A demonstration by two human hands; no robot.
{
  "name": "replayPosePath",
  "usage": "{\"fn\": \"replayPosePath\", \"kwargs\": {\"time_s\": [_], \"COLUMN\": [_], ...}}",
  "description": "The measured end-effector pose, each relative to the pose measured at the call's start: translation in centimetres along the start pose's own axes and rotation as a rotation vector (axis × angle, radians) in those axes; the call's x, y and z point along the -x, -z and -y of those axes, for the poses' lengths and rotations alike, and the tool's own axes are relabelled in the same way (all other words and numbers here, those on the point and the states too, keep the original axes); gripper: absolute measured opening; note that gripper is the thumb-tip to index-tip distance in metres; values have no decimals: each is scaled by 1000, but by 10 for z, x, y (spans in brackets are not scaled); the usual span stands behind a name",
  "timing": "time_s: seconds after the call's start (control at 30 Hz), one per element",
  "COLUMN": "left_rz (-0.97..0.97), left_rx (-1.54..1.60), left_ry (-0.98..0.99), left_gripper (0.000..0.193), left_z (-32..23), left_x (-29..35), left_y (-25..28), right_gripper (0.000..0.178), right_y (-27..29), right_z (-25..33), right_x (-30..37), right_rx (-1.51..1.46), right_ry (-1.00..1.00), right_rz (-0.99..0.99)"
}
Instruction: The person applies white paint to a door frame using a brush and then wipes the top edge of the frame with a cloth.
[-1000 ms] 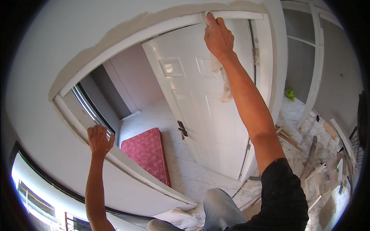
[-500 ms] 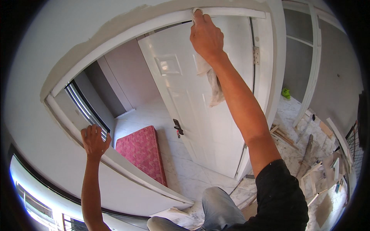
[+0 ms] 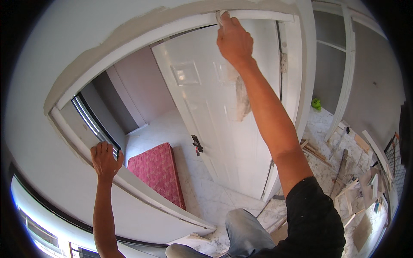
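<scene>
White walls and pale marble floor tiles [image 3: 202, 189] fill my view from up high, looking down through a white-painted door frame [image 3: 142, 36] into a bare room. On that far floor lies a red patterned mattress [image 3: 157, 172], flat, near the left jamb. A white panelled door [image 3: 215, 112] stands swung open inside the frame, with a dark lever handle [image 3: 195, 144] on its left edge and a metal hinge [image 3: 283, 62] on its right.

I see my right hand [image 3: 234, 41] raised to the top bar of the frame, fingers closed on a pale, stained cloth rag [image 3: 241, 96]. One end of the rag is bunched under my fingertips [image 3: 223, 17] and pressed against the frame's upper edge; the rest hangs loose below my palm, down along the inside of my forearm, in front of the door panel.

My left hand [image 3: 104, 160] is lower and to the left, curled over the edge of the left jamb, gripping the frame itself and nothing else. It is well apart from the rag.

On the right, wooden offcuts and scraps [image 3: 361, 189] lie scattered over the floor, and a small green object [image 3: 316, 103] sits farther back by a second white frame [image 3: 344, 81].
</scene>
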State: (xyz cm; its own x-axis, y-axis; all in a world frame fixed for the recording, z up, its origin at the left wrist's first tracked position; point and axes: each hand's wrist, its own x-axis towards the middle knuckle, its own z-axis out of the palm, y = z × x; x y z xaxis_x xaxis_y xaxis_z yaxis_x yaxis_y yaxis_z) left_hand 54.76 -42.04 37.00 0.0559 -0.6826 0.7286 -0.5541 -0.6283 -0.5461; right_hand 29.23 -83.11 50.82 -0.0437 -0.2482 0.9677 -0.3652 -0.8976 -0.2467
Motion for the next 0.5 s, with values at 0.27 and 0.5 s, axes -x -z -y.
{"fn": "replayPosePath", "kwargs": {"time_s": [0.27, 0.5], "left_rz": [-70, -36], "left_rx": [-19, -15], "left_ry": [-22, 1], "left_gripper": [30, 31], "left_z": [5, 2], "left_x": [2, 2], "left_y": [0, -2], "right_gripper": [41, 44], "right_y": [8, -5], "right_z": [3, 33], "right_x": [-3, 8], "right_rx": [26, -14], "right_ry": [-49, 68], "right_rz": [110, 76]}}
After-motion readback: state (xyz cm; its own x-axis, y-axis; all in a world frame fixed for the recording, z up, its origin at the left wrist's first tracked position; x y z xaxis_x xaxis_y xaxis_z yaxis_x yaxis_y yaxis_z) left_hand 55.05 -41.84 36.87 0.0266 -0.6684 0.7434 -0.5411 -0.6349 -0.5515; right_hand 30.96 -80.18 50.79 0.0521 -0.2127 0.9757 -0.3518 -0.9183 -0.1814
